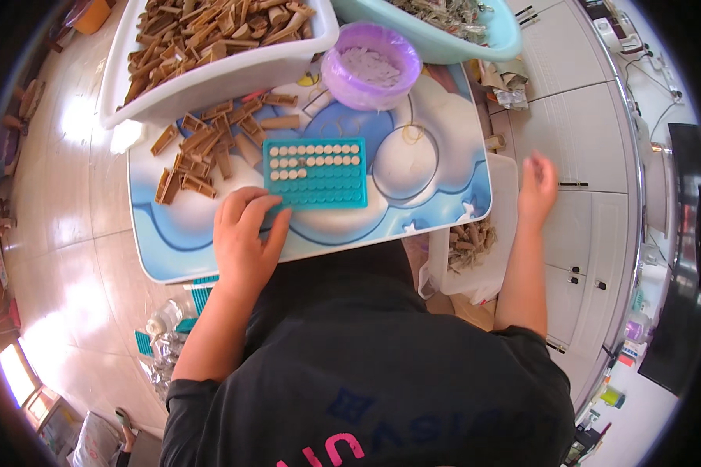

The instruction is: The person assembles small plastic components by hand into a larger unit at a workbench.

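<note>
Our left hand (245,233) rests flat, fingers together, on the teal tray (317,173) on the table (428,194). Our right hand (537,187) hovers spread and empty over a white bin (500,257).

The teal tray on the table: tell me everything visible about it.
The teal tray is a flat rectangular plastic grid lying level on the blue-and-white table. Its top two rows and part of a third hold small white round pieces; the lower pockets look empty. The left hand rests at its lower left corner, fingers on the edge. Loose brown wooden pieces lie just to its left.
</note>
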Demonstrator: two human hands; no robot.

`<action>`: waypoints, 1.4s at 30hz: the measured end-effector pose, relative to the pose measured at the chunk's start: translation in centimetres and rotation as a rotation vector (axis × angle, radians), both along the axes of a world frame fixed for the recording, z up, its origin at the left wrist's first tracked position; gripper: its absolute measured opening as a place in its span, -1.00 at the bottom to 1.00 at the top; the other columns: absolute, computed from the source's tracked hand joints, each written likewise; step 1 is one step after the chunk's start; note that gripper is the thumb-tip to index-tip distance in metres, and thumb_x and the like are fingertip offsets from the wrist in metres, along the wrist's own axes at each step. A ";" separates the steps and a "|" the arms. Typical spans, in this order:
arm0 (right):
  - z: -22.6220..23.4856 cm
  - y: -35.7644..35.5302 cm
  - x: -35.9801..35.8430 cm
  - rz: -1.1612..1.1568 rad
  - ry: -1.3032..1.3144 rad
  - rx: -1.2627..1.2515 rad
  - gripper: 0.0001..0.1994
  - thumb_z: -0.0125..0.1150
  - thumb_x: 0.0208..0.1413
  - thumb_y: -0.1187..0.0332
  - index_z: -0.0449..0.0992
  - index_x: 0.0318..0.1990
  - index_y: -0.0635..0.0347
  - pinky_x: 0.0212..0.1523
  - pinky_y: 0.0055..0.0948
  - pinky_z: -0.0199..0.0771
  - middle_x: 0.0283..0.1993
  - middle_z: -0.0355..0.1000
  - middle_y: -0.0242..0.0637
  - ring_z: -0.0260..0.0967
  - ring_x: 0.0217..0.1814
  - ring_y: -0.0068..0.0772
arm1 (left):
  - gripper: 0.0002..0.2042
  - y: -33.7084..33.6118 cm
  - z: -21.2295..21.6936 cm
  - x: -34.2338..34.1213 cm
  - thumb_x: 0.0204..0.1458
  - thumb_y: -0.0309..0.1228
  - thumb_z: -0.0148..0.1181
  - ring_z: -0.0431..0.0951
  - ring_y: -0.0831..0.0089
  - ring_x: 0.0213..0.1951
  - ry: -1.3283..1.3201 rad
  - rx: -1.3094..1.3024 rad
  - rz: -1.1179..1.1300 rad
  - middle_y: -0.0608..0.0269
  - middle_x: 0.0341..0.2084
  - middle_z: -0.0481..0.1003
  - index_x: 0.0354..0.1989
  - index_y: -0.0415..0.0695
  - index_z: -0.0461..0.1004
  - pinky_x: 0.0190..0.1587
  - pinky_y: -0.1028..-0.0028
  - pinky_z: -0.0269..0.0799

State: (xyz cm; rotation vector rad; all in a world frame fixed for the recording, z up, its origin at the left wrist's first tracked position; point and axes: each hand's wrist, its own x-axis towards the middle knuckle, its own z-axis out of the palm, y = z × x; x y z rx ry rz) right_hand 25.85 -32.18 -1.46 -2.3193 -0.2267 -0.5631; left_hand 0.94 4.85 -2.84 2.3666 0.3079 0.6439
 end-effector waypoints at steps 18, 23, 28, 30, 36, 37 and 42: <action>7.1 21.5 18.7 0.496 0.328 -0.766 -0.29 0.45 -0.30 0.21 0.33 0.14 -0.03 0.16 -0.28 0.22 0.22 0.11 -0.09 0.08 0.25 -0.12 | -0.79 0.7 0.6 0.2 -0.20 -0.56 0.26 0.43 0.14 -0.22 0.049 -0.153 0.020 0.09 -0.26 0.44 -0.32 -0.19 0.48 -0.18 0.33 0.34; 10.2 22.4 19.4 0.581 0.376 -0.756 -0.44 0.41 -0.29 0.27 0.42 -0.02 0.16 -0.14 -0.33 0.37 -0.25 0.46 -0.22 0.39 -0.19 -0.27 | -0.80 0.8 0.4 0.2 -0.20 -0.56 0.25 0.43 0.16 -0.24 0.063 -0.151 0.011 0.11 -0.27 0.44 -0.33 -0.18 0.48 -0.19 0.34 0.33; 15.5 21.0 22.9 0.547 0.553 -0.416 -0.53 0.36 -0.15 0.25 0.43 -0.05 0.21 -0.38 -0.43 0.40 -0.21 0.40 -0.36 0.36 -0.32 -0.48 | -0.81 0.8 0.6 0.3 -0.19 -0.56 0.25 0.43 0.17 -0.25 0.061 -0.154 0.008 0.12 -0.28 0.44 -0.33 -0.18 0.48 -0.20 0.34 0.33; 17.2 20.6 24.7 0.520 0.543 -0.417 -0.43 0.38 -0.18 0.14 0.41 0.01 0.22 -0.30 -0.39 0.45 -0.13 0.41 -0.23 0.39 -0.23 -0.39 | -0.82 0.9 0.7 0.4 -0.18 -0.56 0.24 0.43 0.17 -0.25 0.062 -0.172 0.006 0.12 -0.28 0.45 -0.34 -0.18 0.48 -0.20 0.34 0.33; 24.2 22.5 20.6 0.446 0.205 -0.070 -0.81 0.27 -0.06 0.43 0.46 -0.26 0.17 -0.55 -0.61 0.31 -0.41 0.44 -0.40 0.34 -0.52 -0.58 | -0.84 0.9 0.9 0.4 -0.15 -0.63 0.19 0.44 0.17 -0.21 0.088 -0.199 -0.012 0.05 -0.25 0.43 -0.34 -0.24 0.47 -0.15 0.37 0.36; 24.0 22.8 20.4 0.443 0.203 -0.072 -0.81 0.27 -0.06 0.43 0.46 -0.26 0.17 -0.55 -0.61 0.31 -0.41 0.44 -0.40 0.34 -0.52 -0.58 | -0.84 0.9 0.8 0.5 -0.15 -0.63 0.19 0.44 0.17 -0.21 0.086 -0.200 -0.015 0.05 -0.25 0.43 -0.34 -0.24 0.47 -0.15 0.37 0.36; 18.8 25.2 21.3 0.659 0.785 -0.371 -0.61 0.29 -0.01 0.26 0.42 -0.03 0.19 -0.37 -0.49 0.49 -0.27 0.46 -0.28 0.43 -0.35 -0.46 | -0.81 1.0 0.7 0.1 -0.20 -0.57 0.25 0.43 0.18 -0.26 0.071 -0.167 0.022 0.13 -0.29 0.45 -0.34 -0.17 0.49 -0.20 0.34 0.32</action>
